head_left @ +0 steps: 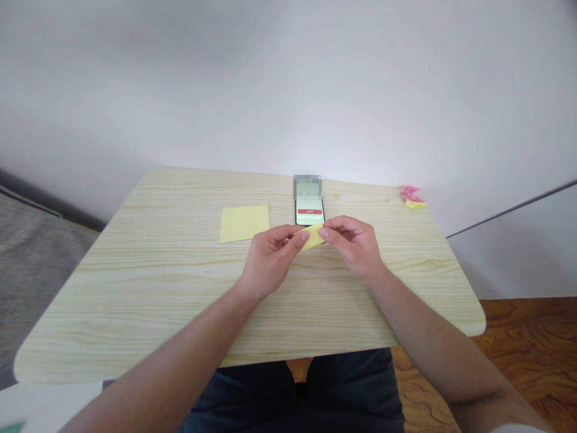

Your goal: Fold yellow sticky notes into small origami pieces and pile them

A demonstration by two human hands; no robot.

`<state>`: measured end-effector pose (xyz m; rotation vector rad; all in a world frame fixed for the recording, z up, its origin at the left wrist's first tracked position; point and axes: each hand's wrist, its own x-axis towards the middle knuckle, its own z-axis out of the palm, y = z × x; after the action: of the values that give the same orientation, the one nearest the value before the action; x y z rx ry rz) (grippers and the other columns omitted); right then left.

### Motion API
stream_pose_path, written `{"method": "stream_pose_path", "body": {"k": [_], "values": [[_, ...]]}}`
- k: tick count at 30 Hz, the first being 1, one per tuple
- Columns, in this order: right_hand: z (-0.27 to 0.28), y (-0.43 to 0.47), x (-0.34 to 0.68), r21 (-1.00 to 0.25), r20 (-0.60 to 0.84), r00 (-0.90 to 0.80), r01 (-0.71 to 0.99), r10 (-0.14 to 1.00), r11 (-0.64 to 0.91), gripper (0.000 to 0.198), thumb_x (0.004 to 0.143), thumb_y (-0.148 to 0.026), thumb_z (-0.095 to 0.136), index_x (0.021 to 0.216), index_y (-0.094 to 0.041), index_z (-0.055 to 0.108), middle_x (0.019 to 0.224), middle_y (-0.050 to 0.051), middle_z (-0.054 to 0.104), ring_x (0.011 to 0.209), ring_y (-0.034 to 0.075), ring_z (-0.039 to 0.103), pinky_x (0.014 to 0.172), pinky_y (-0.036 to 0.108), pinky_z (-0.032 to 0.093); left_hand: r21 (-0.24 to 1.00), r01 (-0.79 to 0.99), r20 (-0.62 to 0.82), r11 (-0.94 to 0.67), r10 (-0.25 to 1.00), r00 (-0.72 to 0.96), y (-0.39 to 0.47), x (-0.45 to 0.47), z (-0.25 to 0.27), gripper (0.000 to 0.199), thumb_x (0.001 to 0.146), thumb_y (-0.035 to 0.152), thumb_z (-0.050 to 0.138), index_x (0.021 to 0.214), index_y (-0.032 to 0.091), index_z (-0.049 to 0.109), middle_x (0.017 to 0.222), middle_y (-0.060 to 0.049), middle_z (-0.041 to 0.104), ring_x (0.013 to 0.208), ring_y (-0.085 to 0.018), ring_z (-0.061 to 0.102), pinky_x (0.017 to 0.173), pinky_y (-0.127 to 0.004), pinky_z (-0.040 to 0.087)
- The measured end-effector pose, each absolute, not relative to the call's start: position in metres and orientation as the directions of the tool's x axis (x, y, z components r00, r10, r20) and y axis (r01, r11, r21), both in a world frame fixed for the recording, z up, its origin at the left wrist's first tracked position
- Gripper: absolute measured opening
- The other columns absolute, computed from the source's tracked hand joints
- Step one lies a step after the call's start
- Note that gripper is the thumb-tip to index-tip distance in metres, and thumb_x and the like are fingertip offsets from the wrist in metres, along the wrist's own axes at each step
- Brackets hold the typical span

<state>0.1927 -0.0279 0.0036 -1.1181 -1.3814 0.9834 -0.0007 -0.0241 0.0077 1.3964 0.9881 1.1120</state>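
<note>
My left hand and right hand are pinching a small yellow paper, one from each side | I am holding it at the near end of the phone | a larger yellow sheet is lying left of the phone | a pink piece and a yellow piece are sitting well right of the phone

Bright, even, diffuse light, source out of frame. Wall beyond the hands is palest low down by the bench, greying toward upper corners. Soft, faint shading on bench near the hands. Phone screen just past them glows, top blocked out by pixelation, small text unreadable. Wide-angle stretch on forearms, frame edges soft.
</note>
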Motion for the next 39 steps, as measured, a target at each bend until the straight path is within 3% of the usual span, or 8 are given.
{"method": "stream_pose_path", "body": {"k": [7, 12, 21, 28, 34, 39], "values": [[0.005, -0.031, 0.191, -0.938, 0.304, -0.017, 0.171, 0.952, 0.302, 0.015, 0.085, -0.039, 0.077, 0.088, -0.025, 0.074, 0.082, 0.001, 0.072, 0.073, 0.016, 0.064, 0.067, 0.031, 0.054, 0.983, 0.046, 0.165, -0.177, 0.966, 0.198, -0.023, -0.002, 0.0, 0.024, 0.086, 0.043, 0.075, 0.094, 0.02, 0.078, 0.082, -0.003, 0.073, 0.07, -0.015, 0.061, 0.065, -0.028, 0.048], [0.006, -0.032, 0.19, -0.918, 0.35, -0.056, 0.181, 0.935, 0.354, 0.008, 0.088, -0.032, 0.074, 0.087, -0.024, 0.073, 0.083, 0.001, 0.07, 0.077, 0.016, 0.064, 0.071, 0.031, 0.053, 0.965, 0.091, 0.226, -0.248, 0.953, 0.2, -0.023, -0.001, -0.002, 0.017, 0.086, 0.037, 0.075, 0.093, 0.021, 0.076, 0.087, -0.003, 0.074, 0.078, -0.017, 0.063, 0.072, -0.03, 0.049], [0.005, -0.031, 0.19, -0.917, 0.343, -0.059, 0.196, 0.938, 0.347, 0.006, 0.088, -0.03, 0.073, 0.088, -0.024, 0.072, 0.084, 0.001, 0.069, 0.078, 0.016, 0.063, 0.072, 0.031, 0.051, 0.961, 0.125, 0.213, -0.245, 0.95, 0.227, -0.023, -0.001, 0.001, 0.019, 0.086, 0.038, 0.074, 0.09, 0.02, 0.076, 0.088, -0.004, 0.074, 0.08, -0.018, 0.063, 0.074, -0.031, 0.048], [0.004, -0.029, 0.19, -0.948, 0.282, -0.051, 0.139, 0.958, 0.286, 0.011, 0.087, -0.033, 0.076, 0.09, -0.022, 0.074, 0.082, 0.0, 0.07, 0.073, 0.013, 0.06, 0.068, 0.027, 0.049, 0.974, 0.14, 0.137, -0.178, 0.955, 0.263, -0.024, 0.0, 0.001, 0.018, 0.086, 0.036, 0.073, 0.087, 0.018, 0.075, 0.082, -0.003, 0.072, 0.076, -0.017, 0.061, 0.072, -0.03, 0.046], [0.001, -0.027, 0.192, -0.985, 0.17, -0.082, 0.018, 0.982, 0.172, 0.022, 0.082, -0.038, 0.082, 0.093, -0.022, 0.075, 0.08, 0.001, 0.073, 0.069, 0.013, 0.063, 0.063, 0.027, 0.049, 0.986, -0.01, 0.164, -0.166, 0.961, 0.224, -0.021, -0.003, -0.004, 0.015, 0.086, 0.036, 0.075, 0.089, 0.021, 0.076, 0.083, -0.002, 0.072, 0.074, -0.015, 0.058, 0.07, -0.028, 0.044], [0.003, -0.028, 0.191, -0.987, 0.161, -0.039, 0.0, 0.986, 0.161, 0.024, 0.078, -0.041, 0.085, 0.087, -0.021, 0.075, 0.078, 0.001, 0.074, 0.068, 0.014, 0.065, 0.063, 0.027, 0.051, 0.982, -0.029, 0.186, -0.185, 0.96, 0.209, -0.02, -0.003, -0.003, 0.013, 0.086, 0.034, 0.077, 0.089, 0.022, 0.078, 0.084, -0.002, 0.073, 0.075, -0.015, 0.058, 0.071, -0.028, 0.044]]}}
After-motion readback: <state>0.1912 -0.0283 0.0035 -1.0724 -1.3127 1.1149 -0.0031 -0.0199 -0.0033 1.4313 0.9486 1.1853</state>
